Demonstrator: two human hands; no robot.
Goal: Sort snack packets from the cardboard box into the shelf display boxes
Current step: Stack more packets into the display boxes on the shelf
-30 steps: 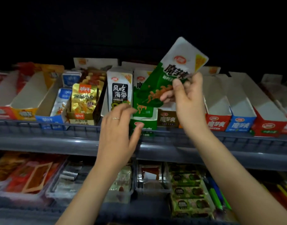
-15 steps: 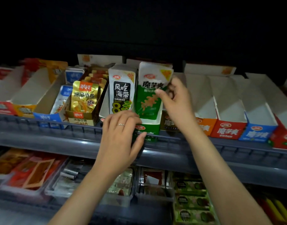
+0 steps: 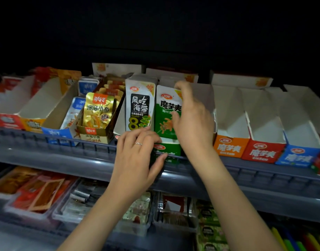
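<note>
Head camera: a person's right hand grips a green snack packet, thumb on its face and fingers curled over its top corner. The packet stands upright in the green display box on the upper shelf. The left hand holds nothing, its relaxed fingers resting against the front of that box and the white display box beside it. A black-labelled packet stands just left of the green one. An orange display box, a red display box and a blue display box sit in a row to the right.

The white packet reads 风吃海带 and 8, the green packet 魔芋爽, the gold packet 深海小鱼.
</note>
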